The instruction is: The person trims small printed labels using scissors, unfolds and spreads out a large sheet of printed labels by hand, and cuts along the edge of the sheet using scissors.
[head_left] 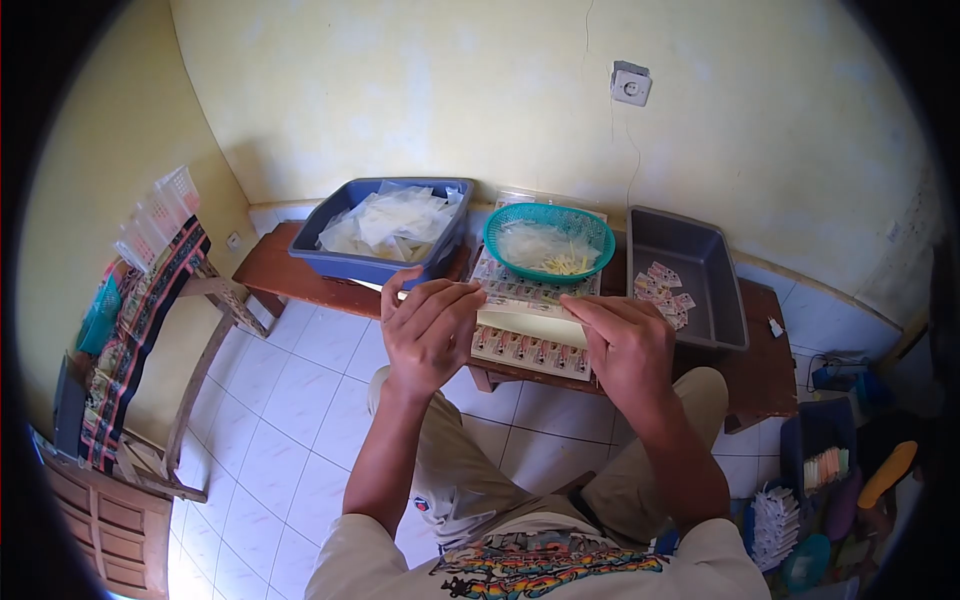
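Note:
My left hand (430,325) and my right hand (625,340) are raised over the front of the bench, fingertips closed on opposite ends of a clear plastic strip (525,304). Behind and under the strip lie sheets of printed labels (530,350), with one row of labels showing below it. A green basket (549,242) stands just beyond my hands, holding clear plastic pieces and small pale yellow strips. Left of it, a blue-grey tub (382,262) is heaped with clear plastic bags. A grey tray (705,270) on the right holds several cut labels (665,295).
The brown wooden bench (760,350) runs along the wall, with a socket (631,84) above it. Far left stands a cloth-covered rack (140,330) with plastic baskets. At lower right are a dark crate (818,440) and bundled white items (775,525).

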The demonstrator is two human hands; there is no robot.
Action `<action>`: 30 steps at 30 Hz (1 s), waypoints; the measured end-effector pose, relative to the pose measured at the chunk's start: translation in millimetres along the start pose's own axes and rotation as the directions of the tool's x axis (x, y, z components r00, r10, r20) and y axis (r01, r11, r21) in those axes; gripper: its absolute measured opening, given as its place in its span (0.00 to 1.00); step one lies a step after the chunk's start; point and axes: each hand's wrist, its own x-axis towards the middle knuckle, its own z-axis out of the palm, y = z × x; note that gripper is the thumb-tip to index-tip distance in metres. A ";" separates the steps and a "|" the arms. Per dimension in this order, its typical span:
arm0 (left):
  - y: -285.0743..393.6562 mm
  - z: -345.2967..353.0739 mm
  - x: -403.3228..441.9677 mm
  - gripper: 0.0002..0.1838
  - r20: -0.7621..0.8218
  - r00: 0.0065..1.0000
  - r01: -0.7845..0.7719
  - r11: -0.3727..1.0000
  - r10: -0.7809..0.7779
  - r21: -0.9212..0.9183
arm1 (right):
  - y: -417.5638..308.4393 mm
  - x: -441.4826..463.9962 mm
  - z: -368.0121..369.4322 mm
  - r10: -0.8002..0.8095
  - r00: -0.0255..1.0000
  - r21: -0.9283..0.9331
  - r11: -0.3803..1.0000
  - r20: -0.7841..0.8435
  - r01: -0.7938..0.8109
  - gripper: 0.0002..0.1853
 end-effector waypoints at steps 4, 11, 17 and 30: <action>-3.7 0.5 13.9 0.13 -0.026 1.000 0.000 1.000 0.000 -0.002 | 0.7 14.2 -2.5 -0.006 1.000 0.017 1.000 -0.020 0.006 0.15; -14.9 4.7 42.0 0.12 -0.059 0.997 -0.042 0.999 0.043 0.013 | 4.4 38.2 -7.6 -0.022 0.997 -0.018 1.000 -0.073 0.021 0.14; -26.5 14.7 68.0 0.13 -0.093 0.993 -0.070 0.997 0.072 0.017 | 15.5 60.1 -8.3 -0.049 0.990 -0.073 0.997 -0.134 0.040 0.11; -61.1 41.7 135.0 0.12 -0.172 0.978 -0.104 0.992 0.114 0.070 | 40.7 133.1 -6.5 -0.108 0.960 -0.110 0.991 -0.260 0.081 0.08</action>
